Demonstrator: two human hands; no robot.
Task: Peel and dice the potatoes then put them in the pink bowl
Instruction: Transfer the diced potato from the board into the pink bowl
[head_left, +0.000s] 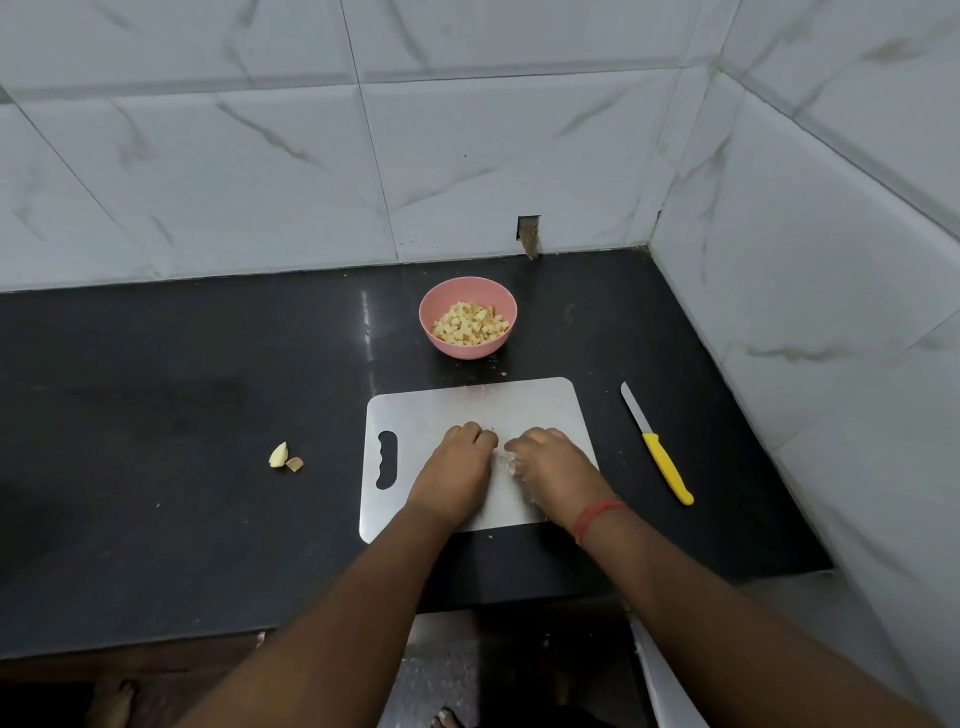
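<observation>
Hands, left hand (460, 460) and right hand (545, 462), lie knuckles-up with curled fingers on the cutting board (415, 415), their grip hidden, while diced potatoes (470, 323) fill the pink bowl (431, 325) behind it on the bench (182, 415).

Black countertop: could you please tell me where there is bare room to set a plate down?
The black countertop is bare left of the pink bowl and behind the potato scraps. It is crowded between the steel cutting board, yellow-handled knife and tiled wall.
</observation>
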